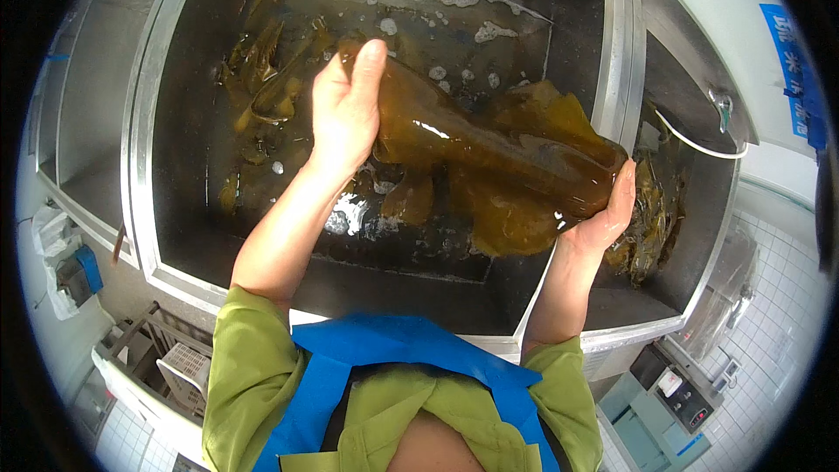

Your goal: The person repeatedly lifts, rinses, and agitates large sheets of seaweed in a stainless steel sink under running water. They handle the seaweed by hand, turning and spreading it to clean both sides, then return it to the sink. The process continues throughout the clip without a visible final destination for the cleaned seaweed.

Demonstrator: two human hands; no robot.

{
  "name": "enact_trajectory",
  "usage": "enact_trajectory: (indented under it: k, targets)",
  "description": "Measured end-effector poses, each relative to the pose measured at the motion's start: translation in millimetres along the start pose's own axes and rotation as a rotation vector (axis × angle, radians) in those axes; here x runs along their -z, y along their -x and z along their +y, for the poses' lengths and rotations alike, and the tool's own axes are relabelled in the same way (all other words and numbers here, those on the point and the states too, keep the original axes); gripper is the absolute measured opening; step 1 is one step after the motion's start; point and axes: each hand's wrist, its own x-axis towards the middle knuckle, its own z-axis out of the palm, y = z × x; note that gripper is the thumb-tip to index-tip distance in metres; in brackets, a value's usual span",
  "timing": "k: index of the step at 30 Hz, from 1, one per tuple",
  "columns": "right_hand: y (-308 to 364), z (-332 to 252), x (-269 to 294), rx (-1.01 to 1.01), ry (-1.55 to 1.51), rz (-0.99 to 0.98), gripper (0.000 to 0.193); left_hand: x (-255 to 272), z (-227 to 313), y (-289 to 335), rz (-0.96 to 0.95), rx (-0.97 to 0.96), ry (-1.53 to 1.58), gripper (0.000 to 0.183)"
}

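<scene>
A broad, wet brown sheet of kelp (489, 153) is stretched between my two hands above a water-filled sink (393, 293). My left hand (345, 114) grips its upper left end, thumb on top and fingers hidden behind it. At its lower right end, my right hand (603, 218) holds the edge from below and outside, near the divider on the sink's right. The kelp's thin ruffled edges hang down toward the water. More strips of kelp (271, 96) float in the sink's left part, with patches of foam around.
To the right, past a metal divider (619, 79), another basin holds a heap of kelp (648, 218). A white hose (699, 149) curves over that basin. A further metal basin (87, 105) stands on the left. Below left is a white plastic basket (185, 376).
</scene>
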Motion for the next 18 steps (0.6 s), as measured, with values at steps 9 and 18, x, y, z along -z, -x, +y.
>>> enact_trajectory:
  k: [9, 18]
  targets:
    - [-2.1, 223.6, 147.2, -0.419, 1.332, 0.069, 0.053, 99.6, -201.8, 33.3, 0.016, 0.749, -0.581, 0.054]
    - [24.1, 365.6, 176.4, -0.007, 1.686, -0.404, 0.035, 108.4, -332.2, 71.8, -0.750, 0.564, -1.455, 0.073]
